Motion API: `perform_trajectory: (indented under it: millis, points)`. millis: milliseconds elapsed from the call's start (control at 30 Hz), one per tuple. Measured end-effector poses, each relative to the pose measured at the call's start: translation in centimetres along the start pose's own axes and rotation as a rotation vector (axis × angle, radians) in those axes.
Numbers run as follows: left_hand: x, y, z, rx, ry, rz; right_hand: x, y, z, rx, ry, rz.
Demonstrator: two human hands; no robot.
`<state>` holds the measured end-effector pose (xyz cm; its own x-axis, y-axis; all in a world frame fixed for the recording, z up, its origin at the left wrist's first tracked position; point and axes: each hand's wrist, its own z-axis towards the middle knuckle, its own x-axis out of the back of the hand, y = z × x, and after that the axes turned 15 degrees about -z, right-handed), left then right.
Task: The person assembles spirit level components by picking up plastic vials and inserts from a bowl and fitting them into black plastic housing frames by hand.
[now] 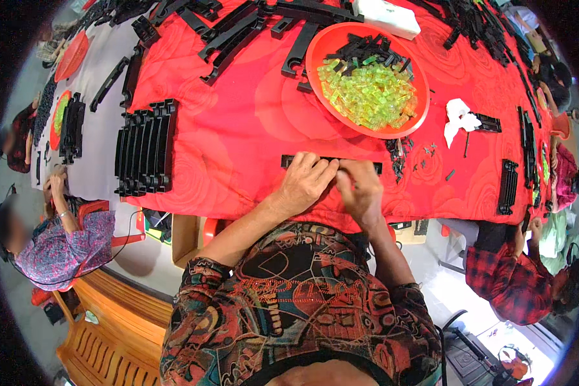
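Observation:
A long black plastic strip [288, 160] lies crosswise near the table's front edge, its middle hidden by my hands. My left hand [310, 180] grips it with curled fingers. Close beside, my right hand [361, 188] is closed over the strip's right half, fingertips bent inward; whether a small part sits between them I cannot make out. Just beyond stands a red bowl [312, 67] heaped with small yellow-green clear plastic pieces [367, 93] and small black parts [367, 48]. Tiny black bits [400, 157] are scattered to the right of my hands.
Black strips stand in a row [146, 148] on the left; more lie in a pile [231, 35] at the back. A crumpled white tissue [460, 121] and a white packet [387, 18] rest on the red cloth [238, 122]. People sit at both sides. A wooden bench [119, 321] is behind left.

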<state>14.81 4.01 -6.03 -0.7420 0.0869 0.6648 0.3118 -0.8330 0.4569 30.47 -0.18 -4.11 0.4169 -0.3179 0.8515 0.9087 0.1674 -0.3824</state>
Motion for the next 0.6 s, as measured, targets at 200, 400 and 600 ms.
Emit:
perform_trajectory:
  millis: [200, 400, 600]
  points:
    - [-0.2, -0.2, -0.2, 0.014, 0.046, -0.068, 3.3, 0.1, 2.1, -0.457, 0.368, 1.065]
    - [-0.2, 0.4, 0.0, 0.068, 0.100, -0.018, -0.2, -1.1, 3.6, -0.374, 0.342, 1.278]
    - [-0.2, 0.4, -0.1, 0.065, 0.111, 0.029, -1.9, -1.0, 3.0, -0.326, 0.281, 1.156]
